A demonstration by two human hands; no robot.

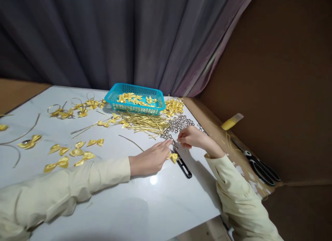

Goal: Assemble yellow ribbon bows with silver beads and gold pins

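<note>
My left hand (154,158) reaches across the white table with its fingers together, their tips at a silver bead. A yellow ribbon bow (173,157) sticks out from under its fingers, apparently gripped there. Behind the same hand a thin gold wire tie (131,142) comes out to the left; its other end is hidden. My right hand (192,137) is bent at the edge of the pile of silver beads (181,122), fingers curled together. What they pinch is too small to make out. Black thread snips (184,167) lie between and below the hands.
Behind the gold wire ties (145,122) stands a blue basket (135,111) with yellow bows. Loose bows (77,151) and finished looped bows (66,113) lie at left. Black-handled scissors (261,170) and a yellow tube (231,122) rest beyond the table's right edge. A curtain (116,37) hangs behind.
</note>
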